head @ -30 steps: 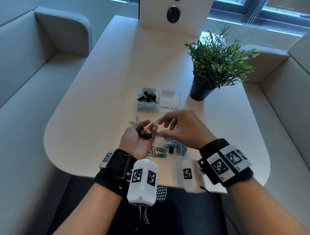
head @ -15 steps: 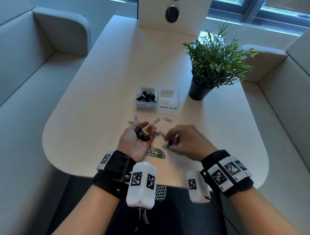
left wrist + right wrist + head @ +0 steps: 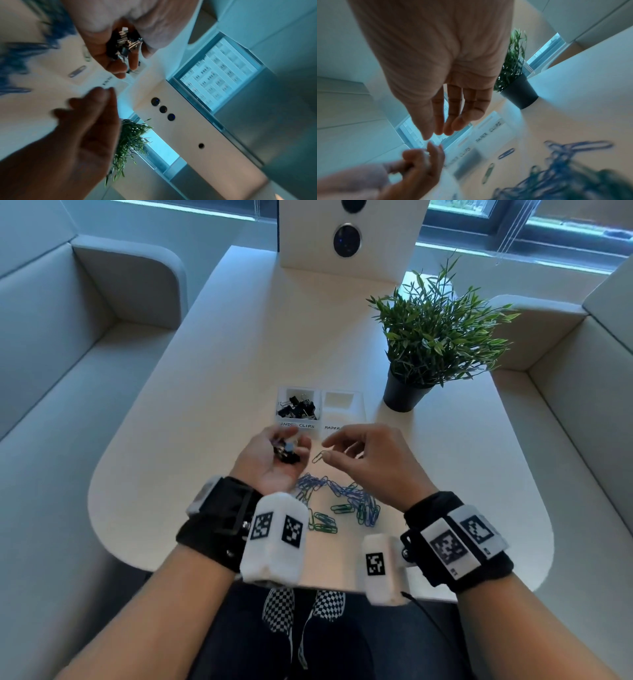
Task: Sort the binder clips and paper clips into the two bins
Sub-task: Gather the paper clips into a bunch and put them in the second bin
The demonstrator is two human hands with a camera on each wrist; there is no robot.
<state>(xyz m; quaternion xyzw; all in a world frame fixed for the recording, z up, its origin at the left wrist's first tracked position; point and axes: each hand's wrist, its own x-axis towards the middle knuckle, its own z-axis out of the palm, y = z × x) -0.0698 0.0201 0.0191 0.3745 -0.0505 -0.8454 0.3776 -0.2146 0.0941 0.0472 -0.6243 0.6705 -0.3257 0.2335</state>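
Observation:
My left hand (image 3: 269, 455) is palm-up above the table, cupped around several black binder clips (image 3: 286, 453); the left wrist view shows those binder clips (image 3: 123, 44) between its curled fingers. My right hand (image 3: 344, 445) hovers just right of it with relaxed fingers and holds nothing; the right wrist view shows that right hand (image 3: 447, 129) with its fingers nearly straight. A pile of blue and green paper clips (image 3: 342, 498) lies on the table under both hands. One loose paper clip (image 3: 319, 457) lies between them. The binder clips bin (image 3: 297, 426) holds black clips. The paper clips bin (image 3: 342, 407) looks empty.
A potted plant (image 3: 435, 337) in a dark pot stands right of the bins. A white box (image 3: 346, 237) with round lenses sits at the table's far end. Grey sofas flank the white table (image 3: 205, 392) on both sides.
My right hand has lifted off the paper clip pile, where it pinched a black clip, and now hovers empty beside the left palm. The left hand has moved slightly toward the bins.

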